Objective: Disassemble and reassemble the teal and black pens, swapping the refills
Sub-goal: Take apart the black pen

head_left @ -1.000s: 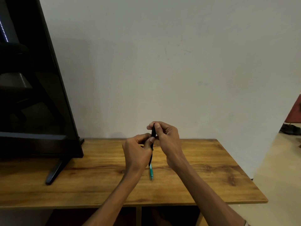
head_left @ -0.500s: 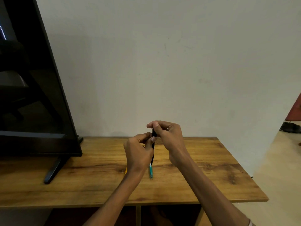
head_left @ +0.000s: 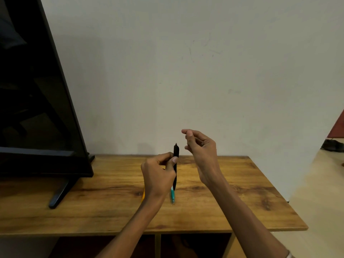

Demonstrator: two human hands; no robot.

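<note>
**A:** What has changed since half a second ago?

**B:** The right hand [head_left: 202, 151] has lifted off the top of the black pen [head_left: 176, 159] and now hangs up and to the right of it, clear of the pen. Its thumb and forefinger are pressed tip to tip; whether something small sits between them is too fine to tell.

**A:** And the pen itself?

**B:** Upright above the wooden worktop [head_left: 232, 198], clamped in the left hand [head_left: 158, 175]. Thumb and curled fingers wrap its middle, so only the top end and a dark stretch below the palm show. The small nub at the top is too blurred to identify.

**A:** The teal pen?

**B:** The teal pen [head_left: 172, 195] lies on the worktop just below the left hand, tip toward the camera. Its far end is hidden behind the hand and the black pen.

**A:** Anything else hard to read?

**B:** A yellow sliver [head_left: 143, 196] peeks out left of the left wrist, mostly covered. A dark monitor [head_left: 37, 108] stands at left, cut off by the frame edge, its screen showing only dim reflections. No writing or brand is legible anywhere.
</note>
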